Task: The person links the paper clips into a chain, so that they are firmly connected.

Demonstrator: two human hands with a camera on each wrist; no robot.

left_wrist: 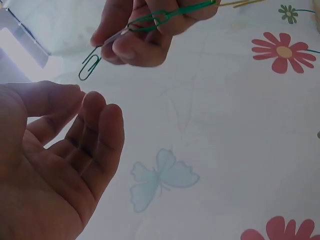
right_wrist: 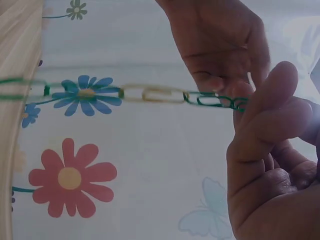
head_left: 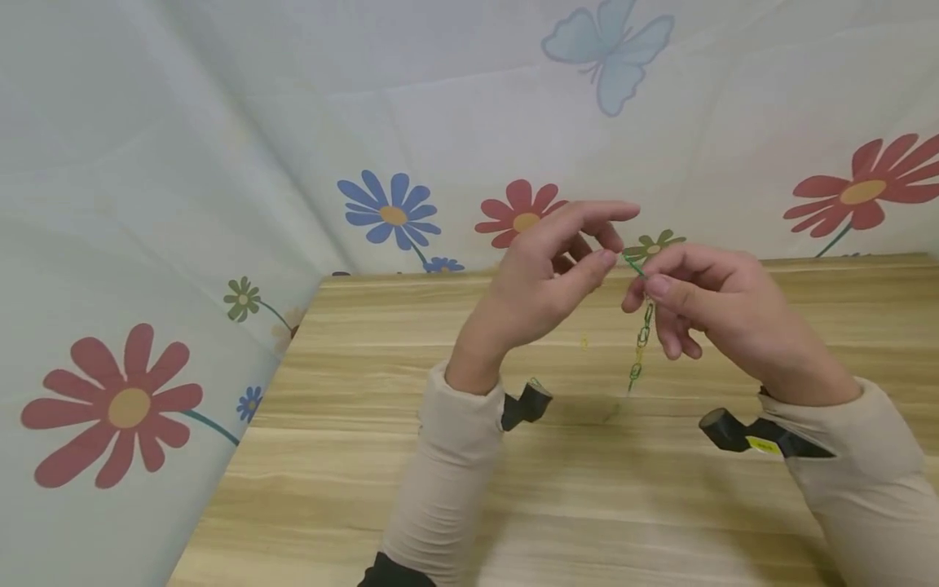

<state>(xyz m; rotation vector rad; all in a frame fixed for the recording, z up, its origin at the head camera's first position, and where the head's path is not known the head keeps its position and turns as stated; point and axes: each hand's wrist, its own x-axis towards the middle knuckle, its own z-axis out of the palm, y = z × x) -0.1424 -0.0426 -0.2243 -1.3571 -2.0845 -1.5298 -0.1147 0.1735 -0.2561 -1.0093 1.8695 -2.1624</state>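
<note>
Evidently the linking is well under way, though I would not call it finished. From where I stand, a chain (head_left: 644, 336) of paper clips, mostly green with some yellow, dangles from the person's right hand (head_left: 722, 297); whether its lower end touches the worktop (head_left: 367, 342), I can't tell. That hand's thumb and forefinger pinch the chain near its top, while its other fingers bend loosely.

Sticking out past the pinch is an end green clip (left_wrist: 90, 65), pointing towards the left hand (head_left: 539, 281). The left hand holds nothing that I can see: its fingers are gently bent, with the tips just beside that clip yet apart from it.

Farther down, a yellow clip (right_wrist: 155, 94) sits joined between green ones, so those joints look done. Whether the end clip is properly hooked to its neighbour stays hidden behind the right hand's fingers; I'd judge that to be the joint being worked on.

More seems left over besides. A small yellow piece (head_left: 584, 343), probably a loose clip, lies on the worktop, seen between the left hand and the chain. Just behind the black camera (head_left: 526, 405) at the left wrist shows a thin greenish loop (head_left: 535, 381), too small to name with confidence.
</note>
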